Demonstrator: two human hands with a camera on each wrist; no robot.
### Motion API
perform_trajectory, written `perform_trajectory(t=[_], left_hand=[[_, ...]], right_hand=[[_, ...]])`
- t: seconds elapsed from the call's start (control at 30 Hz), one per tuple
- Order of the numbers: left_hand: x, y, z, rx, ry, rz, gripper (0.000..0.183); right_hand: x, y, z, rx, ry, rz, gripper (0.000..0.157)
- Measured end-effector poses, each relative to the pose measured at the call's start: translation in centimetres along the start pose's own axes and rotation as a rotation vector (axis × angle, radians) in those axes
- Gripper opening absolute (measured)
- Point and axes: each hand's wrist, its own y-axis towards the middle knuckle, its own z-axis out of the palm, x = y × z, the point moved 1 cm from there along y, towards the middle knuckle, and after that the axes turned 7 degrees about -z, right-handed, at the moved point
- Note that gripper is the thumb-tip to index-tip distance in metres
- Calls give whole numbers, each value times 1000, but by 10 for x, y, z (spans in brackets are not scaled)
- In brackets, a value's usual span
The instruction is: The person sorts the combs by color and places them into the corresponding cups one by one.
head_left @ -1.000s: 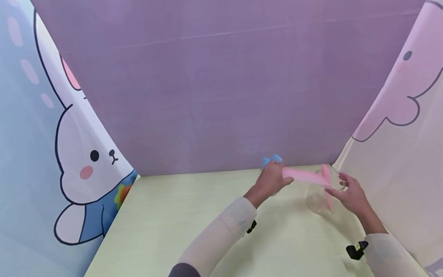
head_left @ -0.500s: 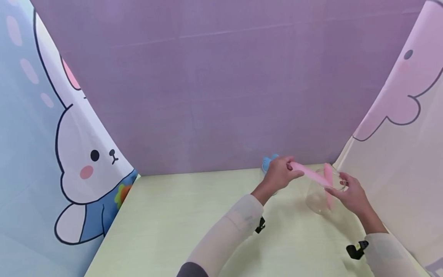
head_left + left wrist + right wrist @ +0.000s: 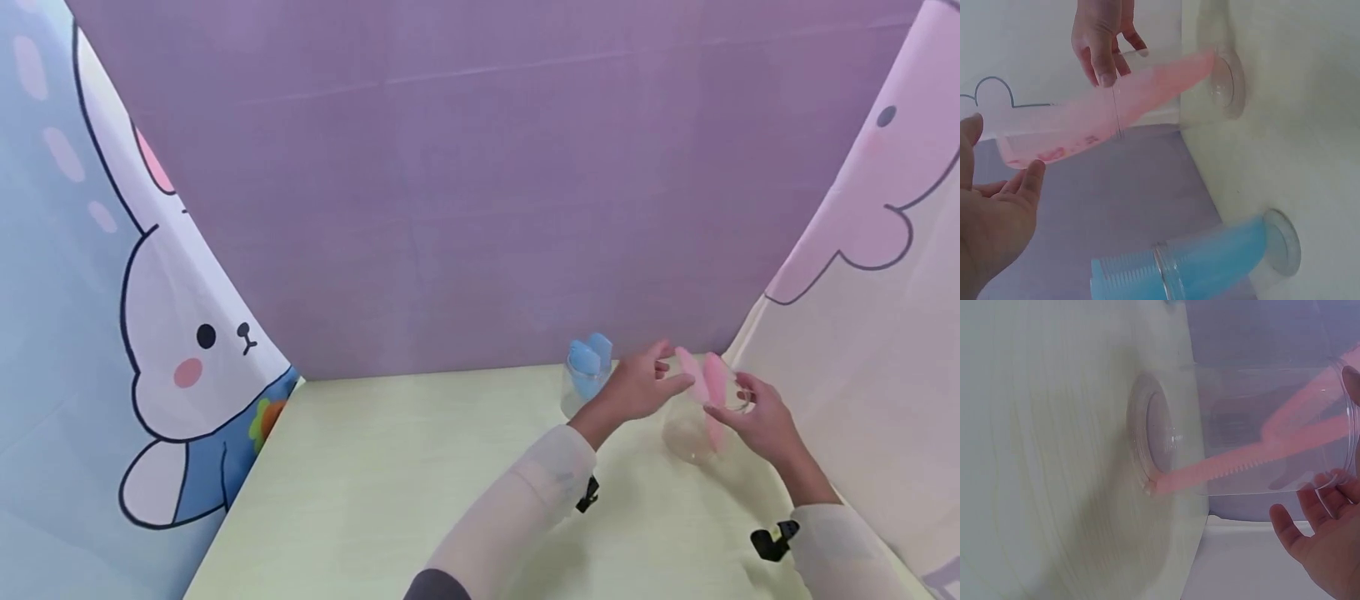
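Observation:
My right hand (image 3: 765, 421) grips a clear cup (image 3: 684, 429) by its rim, thumb on one side and fingers on the other. One pink comb (image 3: 1210, 469) reaches down to the cup's base. Another pink comb (image 3: 692, 373) slants in through the mouth, its lower end partway down in the right wrist view. Around that comb's upper end, my left hand (image 3: 637, 385) has its fingers spread; in the left wrist view the fingertips (image 3: 1036, 167) touch its edge while the thumb stands apart.
Left of my left hand stands a second clear cup (image 3: 572, 404) holding blue combs (image 3: 585, 360). A purple backdrop (image 3: 450, 208) rises behind the pale table (image 3: 375, 475), and a printed cloth wall (image 3: 885, 350) borders the right side.
My left hand has moved right with a pink comb, swinging it from nearly level to steep inside the cup, and its fingers have loosened. The right hand has stayed at the rim.

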Motion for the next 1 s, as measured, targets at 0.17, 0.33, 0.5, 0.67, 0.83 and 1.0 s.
perform_trajectory(t=[0.17, 0.33, 0.5, 0.67, 0.83, 1.0], left_hand=[[-1, -4, -1, 32, 113, 19, 72], [8, -11, -12, 36, 198, 24, 68], [23, -22, -30, 51, 244, 55, 70], [34, -36, -51, 44, 283, 98, 71], [45, -54, -72, 10, 327, 110, 74], [57, -73, -102, -53, 319, 96, 80]], right_hand=[[-4, 6, 4, -60, 7, -68, 71], [-6, 5, 6, -30, -13, -44, 77], [-2, 6, 4, 11, -28, -16, 86], [0, 11, -1, -9, -63, -87, 75], [6, 12, -2, -47, -90, -102, 76], [29, 13, -4, -112, -135, -38, 91]])
